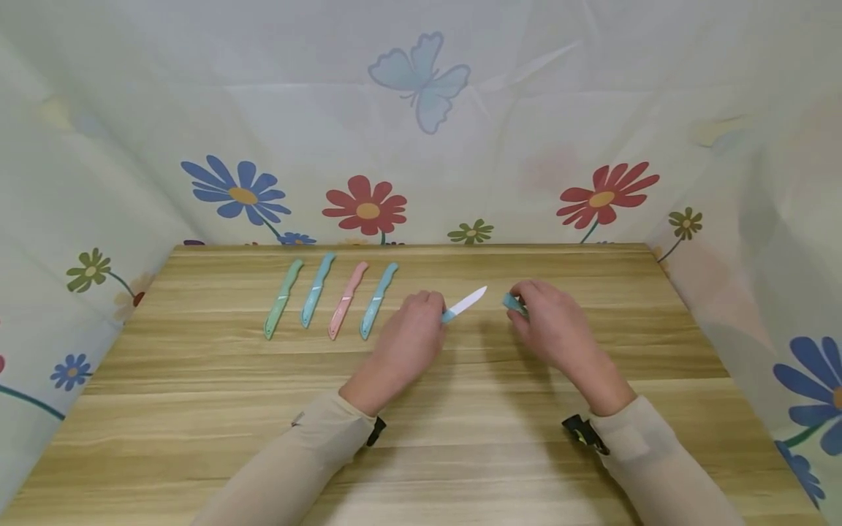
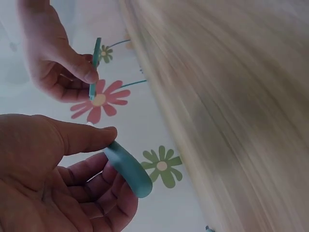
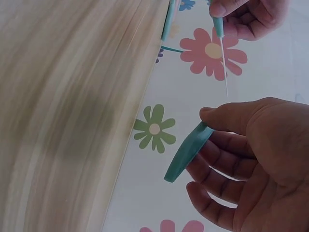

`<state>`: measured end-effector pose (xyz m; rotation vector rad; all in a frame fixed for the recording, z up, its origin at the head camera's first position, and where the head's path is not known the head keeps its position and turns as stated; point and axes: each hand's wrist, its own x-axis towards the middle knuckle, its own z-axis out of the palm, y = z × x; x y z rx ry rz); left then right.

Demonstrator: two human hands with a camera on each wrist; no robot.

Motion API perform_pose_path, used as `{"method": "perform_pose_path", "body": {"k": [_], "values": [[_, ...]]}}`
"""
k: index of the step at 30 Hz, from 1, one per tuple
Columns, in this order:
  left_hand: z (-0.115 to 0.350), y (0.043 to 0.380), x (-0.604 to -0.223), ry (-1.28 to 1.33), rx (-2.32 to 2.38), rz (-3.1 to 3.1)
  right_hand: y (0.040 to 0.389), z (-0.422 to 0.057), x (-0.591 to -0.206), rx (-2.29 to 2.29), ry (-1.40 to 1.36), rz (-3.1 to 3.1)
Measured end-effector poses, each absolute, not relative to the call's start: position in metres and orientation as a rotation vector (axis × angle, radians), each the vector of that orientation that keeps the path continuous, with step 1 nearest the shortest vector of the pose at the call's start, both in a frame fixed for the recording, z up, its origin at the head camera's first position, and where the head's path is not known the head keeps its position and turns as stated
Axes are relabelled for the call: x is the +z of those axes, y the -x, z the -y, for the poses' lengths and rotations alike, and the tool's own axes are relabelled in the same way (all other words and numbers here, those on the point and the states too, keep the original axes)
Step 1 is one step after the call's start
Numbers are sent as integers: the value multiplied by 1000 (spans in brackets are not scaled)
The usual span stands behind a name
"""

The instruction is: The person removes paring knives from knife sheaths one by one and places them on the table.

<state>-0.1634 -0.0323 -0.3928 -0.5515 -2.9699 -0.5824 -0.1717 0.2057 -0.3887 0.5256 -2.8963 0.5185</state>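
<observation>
My left hand (image 1: 411, 336) grips a small paring knife by its light blue handle (image 2: 128, 169). The knife's bare white blade (image 1: 468, 301) points up and to the right in the head view. Across a gap from the blade tip, my right hand (image 1: 559, 321) pinches the matching blue blade sheath (image 3: 186, 154) between thumb and fingers. Both hands are above the table, knife and sheath apart. Left of my left hand lie several sheathed knives in a row: a green knife (image 1: 283, 299), a blue knife (image 1: 318, 291), a pink knife (image 1: 347, 301) and another blue knife (image 1: 378, 301).
The wood-grain table (image 1: 500, 453) reaches back to a white curtain (image 1: 296, 109) printed with flowers and a butterfly. More of that curtain hangs along both sides. Dark straps (image 1: 584, 432) show at the sleeve cuffs.
</observation>
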Motion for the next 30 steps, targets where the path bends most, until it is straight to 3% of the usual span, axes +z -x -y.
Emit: {"method": "perform_pose_path", "body": {"k": [30], "values": [[-43, 166, -413, 514, -954, 3112, 175, -230, -395, 670, -145, 3193]]}}
